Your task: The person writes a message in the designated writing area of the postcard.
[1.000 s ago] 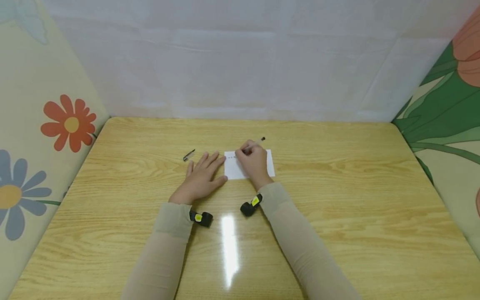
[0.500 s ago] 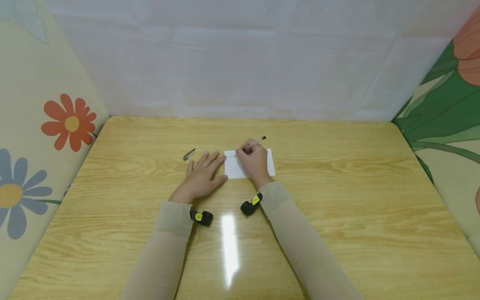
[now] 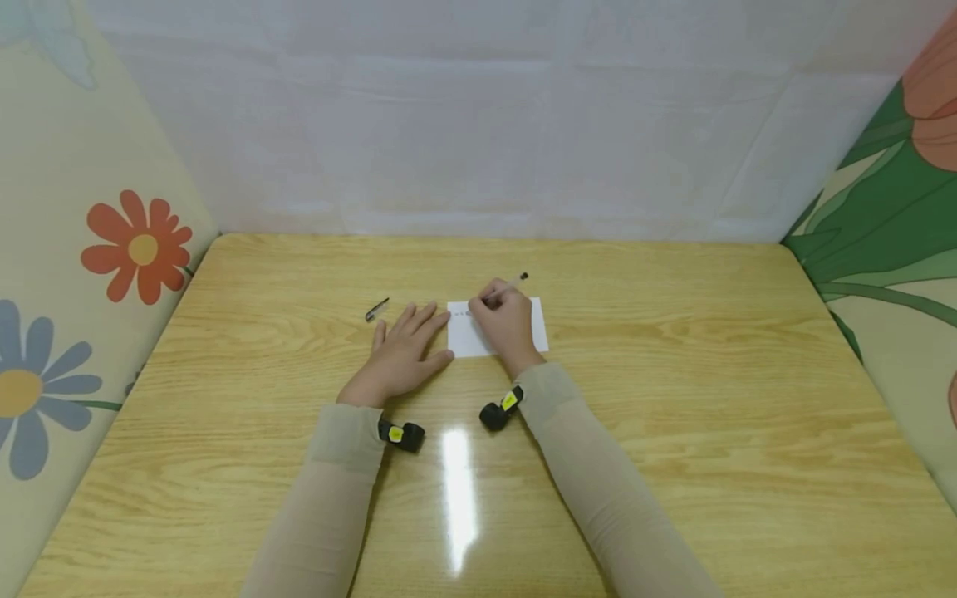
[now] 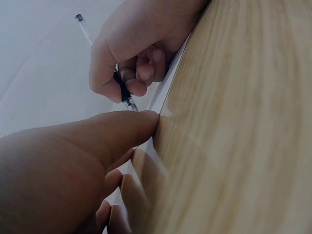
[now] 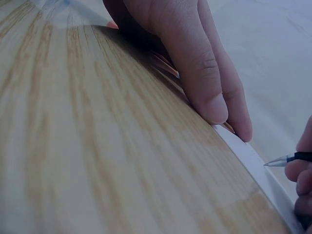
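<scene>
A small white card (image 3: 537, 329) lies on the wooden table (image 3: 673, 399). My right hand (image 3: 505, 321) rests on it and grips a pen (image 3: 516, 282), whose tip touches the card's top left; the pen tip (image 5: 273, 162) shows in the right wrist view, the pen barrel (image 4: 123, 92) between the curled fingers in the left wrist view. My left hand (image 3: 402, 352) lies flat on the table, fingers straight, its thumb (image 4: 117, 127) at the card's left edge (image 4: 163, 92). Faint writing runs along the card's top.
A dark pen cap (image 3: 376, 309) lies on the table to the left of my left hand. Patterned fabric walls stand on the left (image 3: 90, 249) and right (image 3: 890, 216), a pale wall (image 3: 478, 124) behind.
The pen's upper end wobbles slightly as my right hand writes; the hand stays in nearly the same spot. My left hand has not moved.
</scene>
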The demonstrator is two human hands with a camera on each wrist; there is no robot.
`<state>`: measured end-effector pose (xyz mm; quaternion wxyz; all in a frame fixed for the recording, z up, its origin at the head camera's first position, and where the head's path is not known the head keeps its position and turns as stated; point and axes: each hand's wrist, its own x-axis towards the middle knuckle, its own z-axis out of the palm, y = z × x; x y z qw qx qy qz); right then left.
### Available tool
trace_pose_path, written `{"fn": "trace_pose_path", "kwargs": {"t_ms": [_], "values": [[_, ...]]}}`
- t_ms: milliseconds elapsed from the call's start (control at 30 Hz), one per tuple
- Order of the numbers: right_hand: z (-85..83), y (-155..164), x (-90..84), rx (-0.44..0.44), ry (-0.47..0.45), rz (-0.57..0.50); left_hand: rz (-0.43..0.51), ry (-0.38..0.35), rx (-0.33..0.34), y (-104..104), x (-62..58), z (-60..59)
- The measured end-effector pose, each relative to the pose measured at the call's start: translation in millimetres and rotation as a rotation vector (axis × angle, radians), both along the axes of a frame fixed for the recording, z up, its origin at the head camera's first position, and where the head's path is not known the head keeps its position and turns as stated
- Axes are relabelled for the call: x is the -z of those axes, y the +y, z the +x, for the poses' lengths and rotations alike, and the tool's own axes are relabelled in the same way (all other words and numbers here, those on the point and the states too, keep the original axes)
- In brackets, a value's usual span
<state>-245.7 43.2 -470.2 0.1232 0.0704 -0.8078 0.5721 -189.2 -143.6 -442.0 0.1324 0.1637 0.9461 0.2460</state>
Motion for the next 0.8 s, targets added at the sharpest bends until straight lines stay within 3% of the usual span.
{"fn": "trace_pose_path", "kwargs": {"t_ms": [800], "values": [[1.3, 0.1, -0.3, 0.014, 0.008, 0.005, 0.015, 0.011, 0.002, 0.3, 0.2, 1.5]]}}
